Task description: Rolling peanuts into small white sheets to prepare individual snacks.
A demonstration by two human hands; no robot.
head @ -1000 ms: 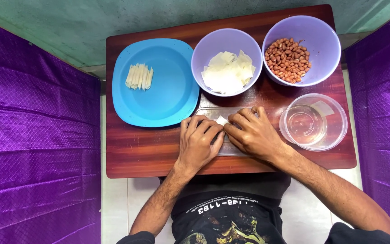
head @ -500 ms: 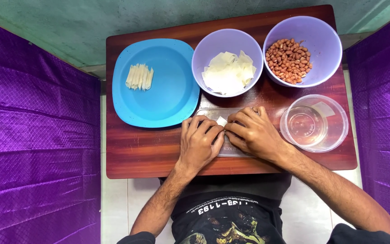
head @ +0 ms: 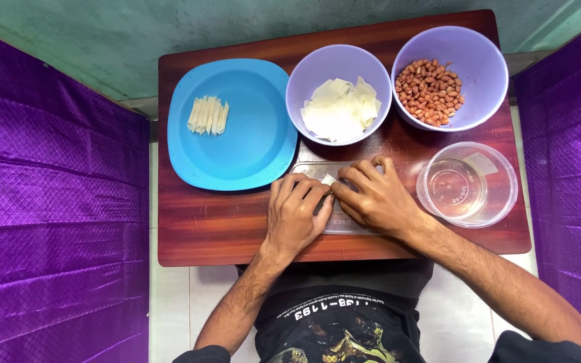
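Two hands are pinching a small white wrapper over a clear lid on a wooden table.

The left hand [head: 297,215] and right hand [head: 373,198] are meeting fingertip to fingertip, fingers curled narrow around the wrapper [head: 329,180], which is sitting just above the lid [head: 344,222]. Behind them are lying a blue plate [head: 257,134] with rolled pieces [head: 208,115], a bowl of wrappers [head: 339,94], a bowl of peanuts [head: 449,77] and a clear tub of water [head: 467,183] on the table [head: 196,228].

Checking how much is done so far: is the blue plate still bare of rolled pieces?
No: the blue plate holds a small row of pale rolled pieces near its far left side.
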